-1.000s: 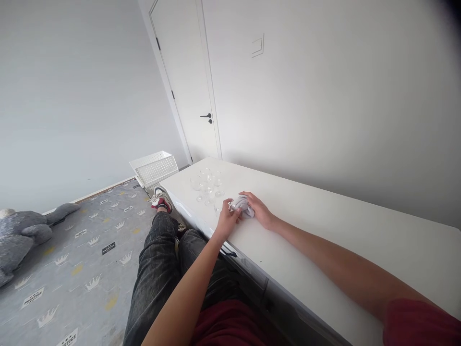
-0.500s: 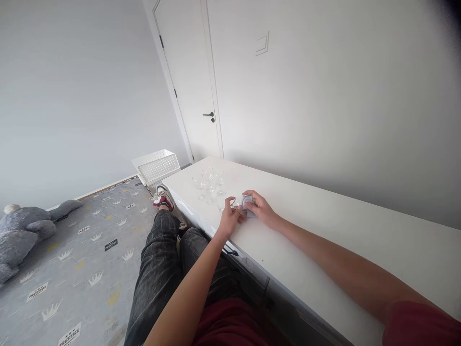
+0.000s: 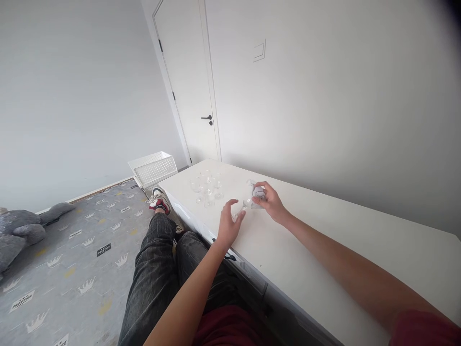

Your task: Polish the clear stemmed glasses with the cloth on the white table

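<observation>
I sit beside a long white table (image 3: 324, 235). My right hand (image 3: 271, 202) is curled round the bowl of a clear stemmed glass (image 3: 252, 197) with a pale cloth bunched in it. The glass is tilted, its stem pointing toward my left hand (image 3: 229, 225). My left hand hovers by the foot of the glass with fingers apart; it seems to hold nothing. Several more clear stemmed glasses (image 3: 206, 186) stand upright in a cluster at the table's far left end, just beyond my hands.
A white perforated basket (image 3: 153, 168) stands on the floor past the table's end, near a closed white door (image 3: 187, 81). A grey plush toy (image 3: 21, 233) lies at the left on a grey mat with crown prints (image 3: 72, 269). My legs stretch along the table's edge.
My right hand has lifted the glass and cloth up and to the right, away from the table's edge. My left hand has let go and opened. The view shifted slightly.
</observation>
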`<act>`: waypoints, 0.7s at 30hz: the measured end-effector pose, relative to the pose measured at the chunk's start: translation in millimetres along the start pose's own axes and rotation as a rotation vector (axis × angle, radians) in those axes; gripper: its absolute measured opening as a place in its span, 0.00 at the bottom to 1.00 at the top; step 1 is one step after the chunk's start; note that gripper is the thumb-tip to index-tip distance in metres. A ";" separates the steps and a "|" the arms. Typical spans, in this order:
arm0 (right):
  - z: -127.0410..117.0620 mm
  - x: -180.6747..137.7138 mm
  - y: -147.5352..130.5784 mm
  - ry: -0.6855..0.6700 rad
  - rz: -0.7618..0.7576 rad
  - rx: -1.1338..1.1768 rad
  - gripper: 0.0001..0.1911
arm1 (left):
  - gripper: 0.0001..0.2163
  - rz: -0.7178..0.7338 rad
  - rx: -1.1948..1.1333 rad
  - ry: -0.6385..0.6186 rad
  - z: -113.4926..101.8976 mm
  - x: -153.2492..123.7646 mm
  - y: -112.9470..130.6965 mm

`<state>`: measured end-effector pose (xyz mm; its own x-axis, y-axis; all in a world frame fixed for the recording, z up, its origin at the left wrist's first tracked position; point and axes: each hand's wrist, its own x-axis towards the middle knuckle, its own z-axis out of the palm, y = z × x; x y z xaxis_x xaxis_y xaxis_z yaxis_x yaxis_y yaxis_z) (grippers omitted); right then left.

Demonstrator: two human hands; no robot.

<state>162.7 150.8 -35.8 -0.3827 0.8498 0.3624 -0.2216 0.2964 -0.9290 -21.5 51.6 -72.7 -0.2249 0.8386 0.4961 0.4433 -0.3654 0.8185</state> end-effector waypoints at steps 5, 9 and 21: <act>12.8 -4.0 -4.4 -0.047 0.053 0.100 0.27 | 0.09 -0.133 0.065 -0.205 7.8 1.8 -1.6; 5.5 6.9 -6.2 0.163 0.017 0.096 0.26 | 0.12 -0.098 0.234 -0.139 6.7 -0.9 -5.0; -2.5 5.4 -41.6 -0.614 -0.899 -0.999 0.14 | 0.09 0.038 0.820 -0.255 14.0 -2.5 -6.5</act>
<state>172.1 144.1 4.6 -0.8221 -0.0158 0.5691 0.0135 0.9988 0.0472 -11.7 57.5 -83.3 -0.0386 0.9328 0.3582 0.9556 -0.0704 0.2861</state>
